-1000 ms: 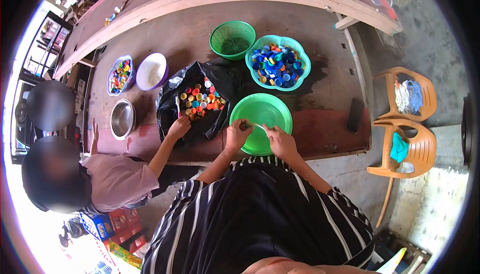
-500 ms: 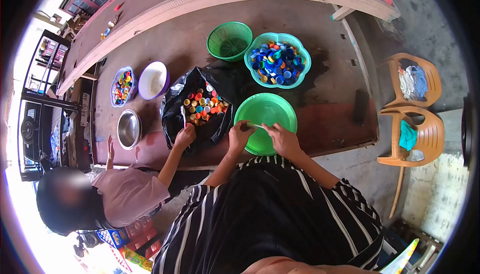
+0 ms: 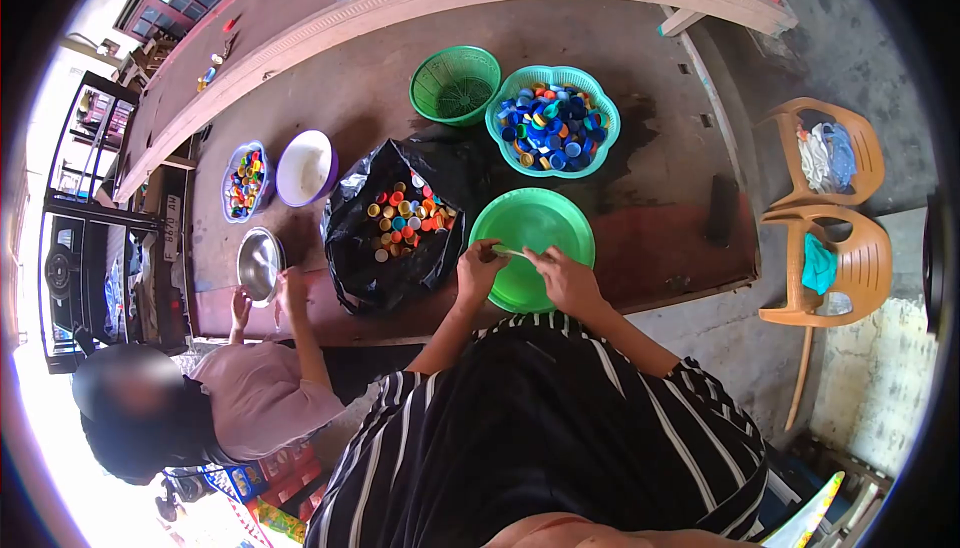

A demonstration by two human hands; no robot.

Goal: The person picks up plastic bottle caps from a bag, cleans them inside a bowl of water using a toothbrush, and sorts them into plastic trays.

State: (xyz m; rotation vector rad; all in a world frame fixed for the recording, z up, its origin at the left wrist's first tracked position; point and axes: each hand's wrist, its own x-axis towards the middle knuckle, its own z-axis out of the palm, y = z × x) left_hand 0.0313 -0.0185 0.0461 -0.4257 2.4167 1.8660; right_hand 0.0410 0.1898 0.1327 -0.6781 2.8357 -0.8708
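My left hand (image 3: 479, 274) is closed in a pinch on one end of a thin whitish strip (image 3: 514, 252). The other end is pinched by my right hand (image 3: 567, 280), so the strip stretches between them. I cannot make out exactly what the strip is. Both hands hover over the near part of a bright green plastic basin (image 3: 580, 220). Just left of it lies an opened black plastic bag (image 3: 350, 266) with orange, red, gold and white bottle caps (image 3: 401, 223) inside.
Beyond the basin stand a turquoise basket (image 3: 607, 153) of mostly blue caps and a green basket (image 3: 425, 98). To the left are a white-purple bowl (image 3: 326, 183), a small basin of caps (image 3: 232, 210) and a metal bowl (image 3: 260, 260) at a co-worker's hands (image 3: 291, 295). Chairs (image 3: 865, 248) stand right.
The co-worker's hand has left the black bag and moved left to the metal bowl, which is now tilted. The bag's near edge has dropped. My hands hold the strip much as before.
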